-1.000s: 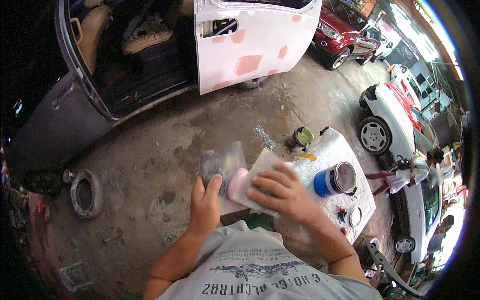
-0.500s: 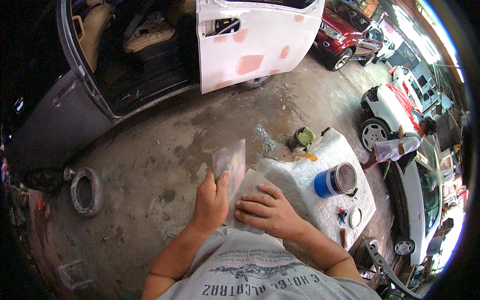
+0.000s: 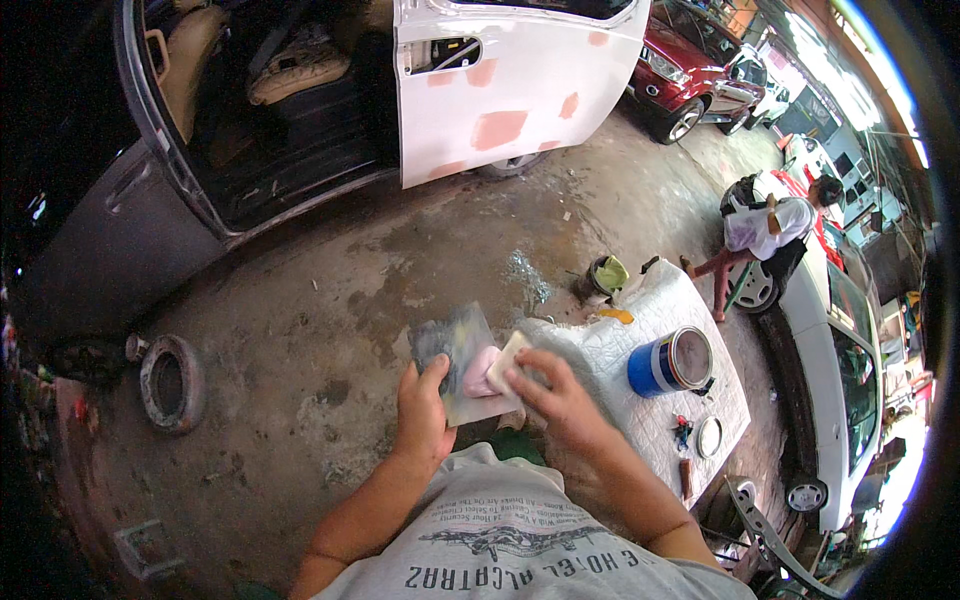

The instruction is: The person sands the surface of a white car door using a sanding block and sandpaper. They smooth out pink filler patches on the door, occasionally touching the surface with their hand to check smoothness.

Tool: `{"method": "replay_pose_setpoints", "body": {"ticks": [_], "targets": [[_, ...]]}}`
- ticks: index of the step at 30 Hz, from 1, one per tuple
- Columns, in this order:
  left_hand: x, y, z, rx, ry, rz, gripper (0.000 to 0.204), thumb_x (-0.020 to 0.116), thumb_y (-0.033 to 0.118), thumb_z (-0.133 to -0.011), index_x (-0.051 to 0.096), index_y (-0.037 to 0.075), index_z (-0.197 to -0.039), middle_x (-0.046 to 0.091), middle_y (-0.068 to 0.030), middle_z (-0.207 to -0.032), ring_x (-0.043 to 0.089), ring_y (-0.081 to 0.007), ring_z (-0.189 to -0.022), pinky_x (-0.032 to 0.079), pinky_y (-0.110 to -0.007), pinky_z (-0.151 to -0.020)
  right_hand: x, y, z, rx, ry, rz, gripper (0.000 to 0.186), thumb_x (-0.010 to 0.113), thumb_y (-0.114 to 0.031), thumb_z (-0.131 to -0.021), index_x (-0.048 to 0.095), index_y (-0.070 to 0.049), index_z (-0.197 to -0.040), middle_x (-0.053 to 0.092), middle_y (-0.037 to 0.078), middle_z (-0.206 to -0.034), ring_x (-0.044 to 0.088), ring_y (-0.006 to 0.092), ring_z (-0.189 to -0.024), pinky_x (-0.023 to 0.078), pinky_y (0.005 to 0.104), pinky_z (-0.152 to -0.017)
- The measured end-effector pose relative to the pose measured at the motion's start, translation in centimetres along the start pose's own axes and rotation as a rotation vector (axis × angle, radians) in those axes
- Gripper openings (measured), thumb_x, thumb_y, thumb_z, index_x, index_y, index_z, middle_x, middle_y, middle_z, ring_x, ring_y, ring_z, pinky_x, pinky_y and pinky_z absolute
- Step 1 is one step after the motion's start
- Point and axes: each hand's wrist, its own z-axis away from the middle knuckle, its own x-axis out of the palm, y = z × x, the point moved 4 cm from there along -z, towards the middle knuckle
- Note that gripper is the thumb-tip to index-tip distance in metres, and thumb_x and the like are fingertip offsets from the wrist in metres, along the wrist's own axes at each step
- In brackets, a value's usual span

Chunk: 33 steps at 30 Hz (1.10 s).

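Near the middle of the frame, a little below centre, the left hand (image 3: 425,410) holds a thin, flat plate (image 3: 448,340). The plate looks greyish and half see-through, with straight edges; dark grey smears cover its left part and a faint yellowish stain shows toward its top. The left thumb lies over the near edge, clamped down on the plate; the other fingers are mostly hidden, so how they are spread cannot be told.

On the right part of the plate sits a smooth lump of pale pink paste (image 3: 479,374), rounded and slightly glossy, thick enough to stand up from the surface. Against its right side rests a small cream-coloured spreader (image 3: 508,362), flat and roughly rectangular, tilted over the paste. The right hand (image 3: 560,400), blurred, pinches this spreader, its fingers bent and closed on the right edge.

Right of centre, a blue can (image 3: 655,366) with a whitish, stained top stands on a silvery quilted cover (image 3: 668,300). At the upper middle, a white car door (image 3: 560,75) bears matte patches (image 3: 498,130) of a deeper, salmon pink than the paste.
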Motion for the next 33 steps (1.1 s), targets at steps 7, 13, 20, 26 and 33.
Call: {"method": "replay_pose_setpoints", "body": {"ticks": [7, 13, 20, 26, 33], "targets": [[0.0, 1.3, 0.1, 0.127, -0.062, -0.172, 0.035, 0.055, 0.016, -0.1, 0.052, 0.001, -0.131, 0.061, -0.0106, -0.122, 0.059, -0.0212, -0.109, 0.048, -0.037, -0.097, -3.8, -2.1, -2.0, -0.254, -0.032, 0.295, 0.048, 0.065, -0.014, -0.081, 0.067, -0.024, -0.129, 0.058, 0.007, -0.135, 0.055, 0.0289, -0.127, 0.039, 0.0536, -0.111], [0.0, 2.6, 0.5, 0.304, -0.109, -0.548, 0.033, 0.052, 0.019, -0.102, 0.056, -0.002, -0.127, 0.064, -0.0104, -0.114, 0.058, -0.0191, -0.105, 0.045, -0.034, -0.096, -6.4, -3.1, -3.7, -0.307, -0.021, 0.371, 0.046, 0.065, -0.019, -0.081, 0.068, -0.025, -0.126, 0.062, -0.001, -0.129, 0.058, 0.0216, -0.123, 0.035, 0.0533, -0.113], [2.1, 3.5, 1.4, 0.318, -0.256, -0.822, 0.031, 0.051, 0.02, -0.103, 0.058, -0.003, -0.124, 0.068, -0.0143, -0.105, 0.063, -0.0221, -0.096, 0.049, -0.038, -0.089, -7.5, -2.7, -4.9, -0.296, -0.114, 0.381, 0.047, 0.063, -0.02, -0.079, 0.067, -0.024, -0.125, 0.063, -0.002, -0.128, 0.057, 0.0202, -0.124, 0.032, 0.0578, -0.114], [2.9, 4.3, 0.9, 0.53, -0.205, -0.997, 0.032, 0.048, 0.02, -0.105, 0.057, -0.006, -0.122, 0.068, -0.0245, -0.101, 0.068, -0.0334, -0.092, 0.051, -0.042, -0.083, -3.0, -4.7, -3.5, -0.401, -0.175, 0.233, 0.043, 0.062, -0.02, -0.08, 0.068, -0.018, -0.122, 0.063, 0.001, -0.133, 0.057, 0.0202, -0.125, 0.034, 0.051, -0.113], [3.4, 5.7, 1.2, 0.685, -0.079, -0.984, 0.033, 0.046, 0.02, -0.106, 0.055, -0.007, -0.122, 0.067, -0.0242, -0.1, 0.067, -0.0351, -0.091, 0.051, -0.043, -0.081, -2.6, -4.1, -1.8, -0.307, -0.21, 0.226, 0.044, 0.063, -0.018, -0.082, 0.064, -0.022, -0.125, 0.061, 0.005, -0.128, 0.057, 0.0241, -0.124, 0.038, 0.0561, -0.111]]}}
